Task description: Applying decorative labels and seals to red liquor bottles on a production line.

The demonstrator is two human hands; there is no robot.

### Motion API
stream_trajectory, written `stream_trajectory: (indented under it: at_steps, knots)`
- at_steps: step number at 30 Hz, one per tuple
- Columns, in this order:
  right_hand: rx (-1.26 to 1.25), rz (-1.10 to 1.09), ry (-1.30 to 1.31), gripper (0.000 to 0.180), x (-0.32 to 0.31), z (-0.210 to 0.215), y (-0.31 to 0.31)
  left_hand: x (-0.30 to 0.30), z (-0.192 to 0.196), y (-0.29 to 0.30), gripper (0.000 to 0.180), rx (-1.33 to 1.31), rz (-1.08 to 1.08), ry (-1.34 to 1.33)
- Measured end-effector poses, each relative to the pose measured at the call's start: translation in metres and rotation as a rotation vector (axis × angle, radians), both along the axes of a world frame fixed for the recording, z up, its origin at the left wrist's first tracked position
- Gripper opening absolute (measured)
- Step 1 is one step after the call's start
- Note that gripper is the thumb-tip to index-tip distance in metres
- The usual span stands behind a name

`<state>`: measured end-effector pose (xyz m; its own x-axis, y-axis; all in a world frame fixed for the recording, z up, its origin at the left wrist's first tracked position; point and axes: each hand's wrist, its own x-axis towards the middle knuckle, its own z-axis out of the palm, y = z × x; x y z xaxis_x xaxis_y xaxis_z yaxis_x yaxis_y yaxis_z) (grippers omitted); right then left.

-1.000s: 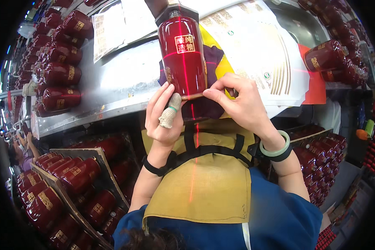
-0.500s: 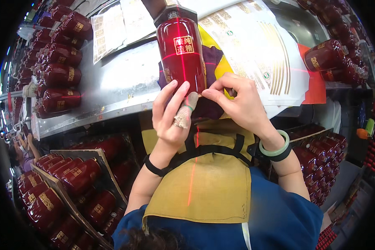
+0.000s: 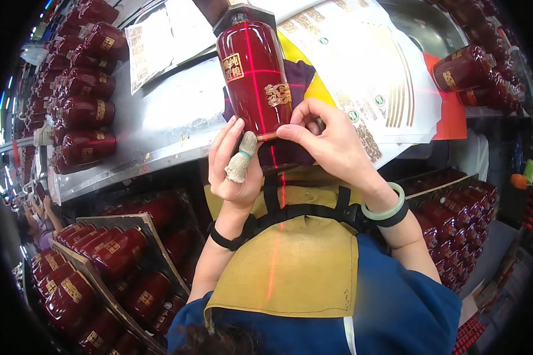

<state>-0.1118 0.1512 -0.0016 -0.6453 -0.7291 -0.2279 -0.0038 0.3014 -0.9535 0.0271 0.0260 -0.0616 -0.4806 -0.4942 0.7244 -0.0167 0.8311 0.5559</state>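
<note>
Red bottle (laser-crossed) stands just above right hand pinching its base, left hand open alongside.

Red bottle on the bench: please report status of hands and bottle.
Left hand at the red bottle base, thumb in a cloth cot. Right hand pinching its lower edge. Bottle lying on the steel bench, laser cross on it.

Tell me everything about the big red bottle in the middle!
The bottle is deep red and glossy, like glazed ceramic or glass, with a dark cap at the far end. It has a small gold square label and a gold ornament on its side. Thin red laser lines cross over it. It lies on a purple cloth on the metal table, base toward the person. The left hand, one finger in a knit cot, and the right hand touch its base.
</note>
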Motion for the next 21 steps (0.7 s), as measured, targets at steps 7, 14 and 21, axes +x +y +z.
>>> stream_trajectory:
  at_steps: [7,14,21]
  knots:
    - [-0.053,0.022,-0.049,0.025,-0.003,-0.004,0.002,-0.004,0.003,0.005,0.029,-0.043,0.044,-0.013]
    - [-0.164,-0.097,-0.157,0.023,-0.006,-0.006,0.007,0.004,-0.006,0.014,0.065,-0.030,-0.014,-0.150]
    - [-0.234,-0.141,-0.157,0.020,-0.009,-0.013,0.021,-0.008,0.004,0.037,0.084,-0.112,0.133,-0.310]
